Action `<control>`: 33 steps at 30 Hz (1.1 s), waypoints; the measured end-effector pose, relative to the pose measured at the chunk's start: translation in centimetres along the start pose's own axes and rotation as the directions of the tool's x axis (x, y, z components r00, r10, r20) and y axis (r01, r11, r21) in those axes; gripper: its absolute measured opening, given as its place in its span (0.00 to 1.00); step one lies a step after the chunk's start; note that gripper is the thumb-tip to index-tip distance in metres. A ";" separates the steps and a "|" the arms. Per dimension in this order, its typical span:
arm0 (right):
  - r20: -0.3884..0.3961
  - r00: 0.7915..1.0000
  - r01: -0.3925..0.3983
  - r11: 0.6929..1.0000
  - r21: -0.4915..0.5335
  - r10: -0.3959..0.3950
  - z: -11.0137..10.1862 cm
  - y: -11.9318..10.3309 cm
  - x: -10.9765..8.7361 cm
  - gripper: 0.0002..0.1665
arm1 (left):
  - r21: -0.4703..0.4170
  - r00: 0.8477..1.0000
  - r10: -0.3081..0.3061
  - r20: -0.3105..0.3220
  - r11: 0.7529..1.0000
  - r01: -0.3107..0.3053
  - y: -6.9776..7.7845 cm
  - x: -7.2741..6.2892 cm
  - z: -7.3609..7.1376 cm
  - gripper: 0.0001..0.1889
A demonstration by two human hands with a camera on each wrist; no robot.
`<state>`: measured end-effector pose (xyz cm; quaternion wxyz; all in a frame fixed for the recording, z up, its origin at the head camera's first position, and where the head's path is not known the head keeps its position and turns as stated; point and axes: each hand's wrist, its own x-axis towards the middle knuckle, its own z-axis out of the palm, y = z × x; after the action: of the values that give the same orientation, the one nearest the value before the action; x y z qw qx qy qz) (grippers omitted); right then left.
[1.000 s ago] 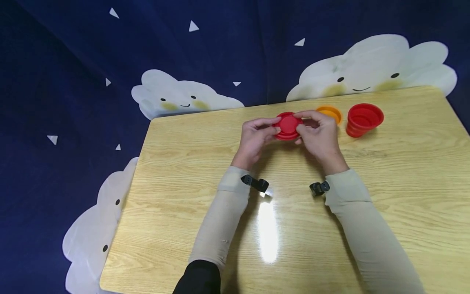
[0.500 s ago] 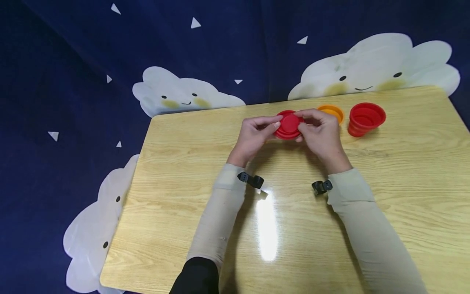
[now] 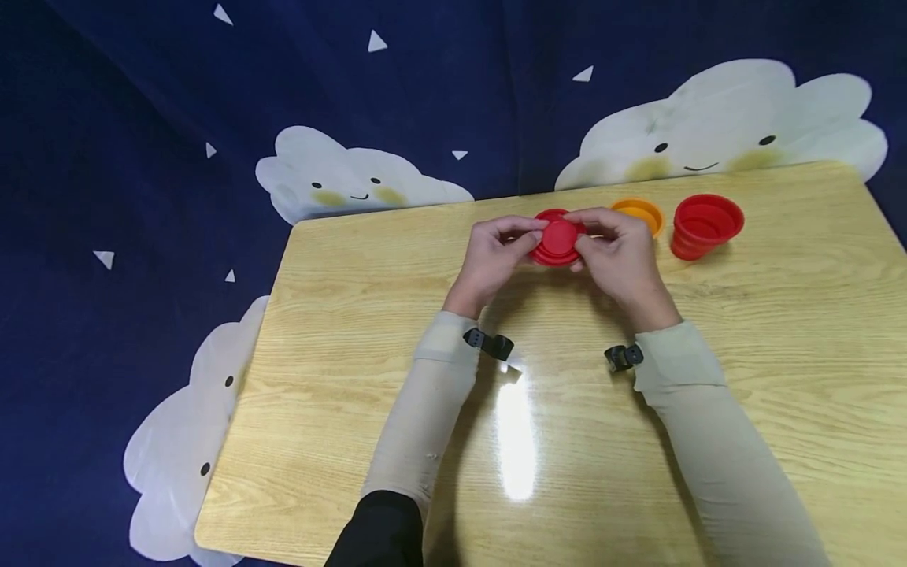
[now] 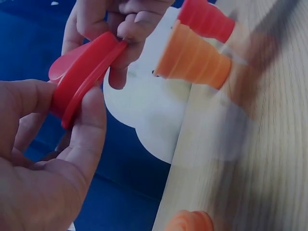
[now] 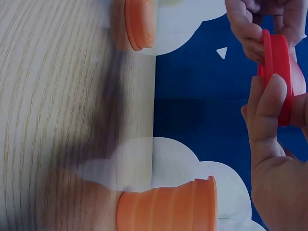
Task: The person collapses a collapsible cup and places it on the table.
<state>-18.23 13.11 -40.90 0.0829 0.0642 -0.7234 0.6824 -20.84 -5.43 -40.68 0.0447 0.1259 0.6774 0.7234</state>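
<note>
Between both hands, raised above the far part of the table, is a red collapsible cup [image 3: 560,237] folded flat into a thick disc. The left hand [image 3: 487,260] pinches its left edge between thumb and fingers. From the right side, the right hand [image 3: 623,260] grips the opposite edge, thumb near the disc's raised round centre. In the left wrist view the folded red cup [image 4: 86,77] is tilted, its rim and side wall showing. Just beyond the right hand stands an extended orange cup [image 3: 641,211], partly hidden by that hand.
An extended red cup [image 3: 707,224] stands right of the orange one. A flattened orange cup [image 5: 140,24] rests near the table's far edge, hidden in the head view. Behind the wooden table [image 3: 340,331] hangs a dark blue curtain [image 3: 510,94] with cloud shapes.
The left thumb has shifted slightly upward along the folded red cup's edge. Both hands keep their hold, and the standing cups have not moved.
</note>
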 end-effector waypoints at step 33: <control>0.092 0.979 0.206 0.896 -0.394 -0.184 0.0 0.5 0.2 0.15 | 0.370 0.992 -0.006 0.123 0.928 -0.040 1.7 0.2 -0.8 0.11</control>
<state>-18.50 13.14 -41.30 0.1432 0.1358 -0.8398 0.5058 -21.05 -6.32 -39.05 0.0548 0.1818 0.7969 0.5735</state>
